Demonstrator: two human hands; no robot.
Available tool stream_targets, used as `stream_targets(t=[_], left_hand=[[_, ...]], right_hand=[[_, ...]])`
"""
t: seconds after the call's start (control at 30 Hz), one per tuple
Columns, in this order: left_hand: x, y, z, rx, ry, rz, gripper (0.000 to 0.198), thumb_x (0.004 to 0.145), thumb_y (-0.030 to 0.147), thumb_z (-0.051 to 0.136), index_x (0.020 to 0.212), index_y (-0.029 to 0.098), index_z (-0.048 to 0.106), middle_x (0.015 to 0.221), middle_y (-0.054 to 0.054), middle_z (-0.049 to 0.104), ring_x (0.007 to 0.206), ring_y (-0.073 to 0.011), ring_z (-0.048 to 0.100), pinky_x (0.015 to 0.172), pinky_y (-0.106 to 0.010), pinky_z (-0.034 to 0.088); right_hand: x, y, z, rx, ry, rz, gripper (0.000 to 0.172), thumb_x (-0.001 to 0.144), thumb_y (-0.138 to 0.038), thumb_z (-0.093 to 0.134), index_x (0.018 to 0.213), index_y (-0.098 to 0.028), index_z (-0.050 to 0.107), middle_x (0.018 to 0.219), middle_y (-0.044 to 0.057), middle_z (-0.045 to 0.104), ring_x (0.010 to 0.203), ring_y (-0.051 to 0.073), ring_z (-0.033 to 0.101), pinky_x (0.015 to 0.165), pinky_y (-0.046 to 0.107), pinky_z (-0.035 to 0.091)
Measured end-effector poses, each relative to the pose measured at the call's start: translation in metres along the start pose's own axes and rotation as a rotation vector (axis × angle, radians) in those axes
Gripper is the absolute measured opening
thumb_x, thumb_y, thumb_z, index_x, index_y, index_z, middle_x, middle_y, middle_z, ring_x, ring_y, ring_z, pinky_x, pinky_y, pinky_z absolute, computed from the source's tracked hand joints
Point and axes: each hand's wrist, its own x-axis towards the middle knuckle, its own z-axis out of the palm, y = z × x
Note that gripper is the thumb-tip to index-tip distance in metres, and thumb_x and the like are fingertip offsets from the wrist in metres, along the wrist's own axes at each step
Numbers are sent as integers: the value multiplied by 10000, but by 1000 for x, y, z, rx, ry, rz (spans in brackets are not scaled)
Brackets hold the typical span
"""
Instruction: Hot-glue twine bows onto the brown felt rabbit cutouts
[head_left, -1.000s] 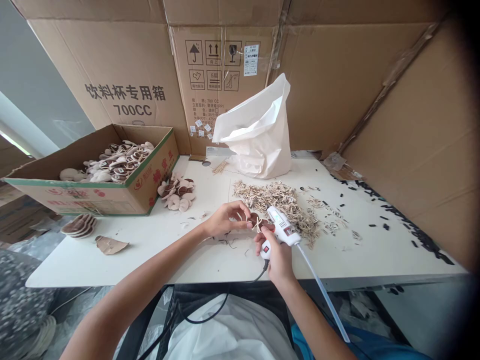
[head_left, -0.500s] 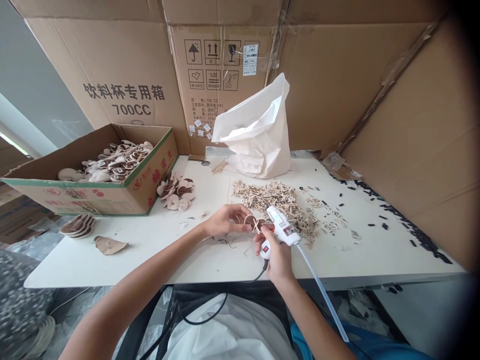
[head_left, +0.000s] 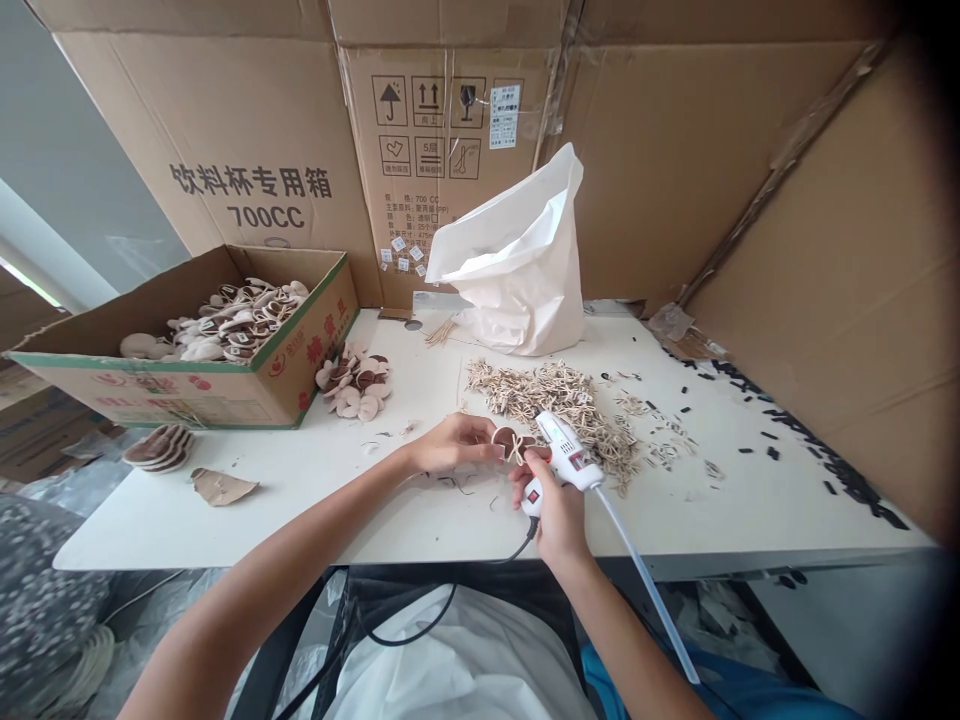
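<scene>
In the middle of the table my left hand [head_left: 452, 443] is closed on a small brown fabric piece [head_left: 503, 437] with pale edging, pinching it at its left end. A cream cord bow [head_left: 517, 449] lies across the middle of that piece. My right hand [head_left: 560, 512] is wrapped round a white hot glue gun [head_left: 568, 452] with a long glue stick out of its back. The right thumb and fingertips also touch the right side of the brown piece. The gun's nose points up and away, off the piece.
Behind my hands lies a heap of cream cord bows [head_left: 551, 395]; a white bag [head_left: 517, 290] stands beyond. A cardboard box [head_left: 202, 395] of fabric pieces is at left, with a small pile [head_left: 356, 383] beside it. Black bits [head_left: 840, 470] line the right edge.
The view has shifted slightly. Both hands stay nearly in place; the left fingers have closed a little more, and the bow on the brown piece appears at a slightly different angle.
</scene>
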Motion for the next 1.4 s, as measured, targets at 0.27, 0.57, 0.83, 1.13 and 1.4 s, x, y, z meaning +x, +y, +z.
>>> stream_targets(t=[0.27, 0.57, 0.83, 1.13, 1.4], left_hand=[[-1, 3, 1, 107, 50, -11, 444, 969, 550, 617, 887, 118, 680, 839, -65, 697, 713, -143, 584, 630, -241, 418], [-1, 5, 3, 216, 67, 23, 472, 996, 560, 544, 789, 139, 593, 723, -19, 584, 638, -115, 458, 595, -240, 368], [-1, 5, 5, 226, 79, 48, 454, 998, 553, 533, 772, 160, 532, 670, 21, 486, 617, -109, 400, 600, -244, 341], [-1, 5, 5, 212, 84, 41, 481, 1013, 579, 515, 783, 157, 534, 682, 24, 483, 615, -103, 393, 596, -244, 321], [-1, 7, 7, 295, 117, 47, 540, 1057, 590, 404, 779, 154, 556, 722, 6, 548, 654, -117, 463, 639, -256, 361]], right_hand=[[0, 0, -2, -27, -37, 36, 318, 791, -423, 834, 901, -204, 631, 625, -1, 699, 367, 124, 546, 363, 231, 412], [0, 2, -2, -22, -44, 50, 350, 772, -442, 852, 907, -205, 631, 622, -7, 696, 376, 129, 554, 370, 238, 435], [0, 2, -2, -18, -46, 52, 369, 755, -447, 869, 902, -209, 629, 622, -11, 694, 372, 126, 552, 375, 238, 447], [0, 3, -2, -21, -52, 54, 380, 757, -451, 877, 898, -209, 620, 626, -8, 697, 377, 125, 553, 374, 237, 454], [0, 5, -4, -68, -125, 36, 374, 790, -466, 859, 950, -193, 659, 655, 3, 712, 388, 121, 564, 380, 224, 430]])
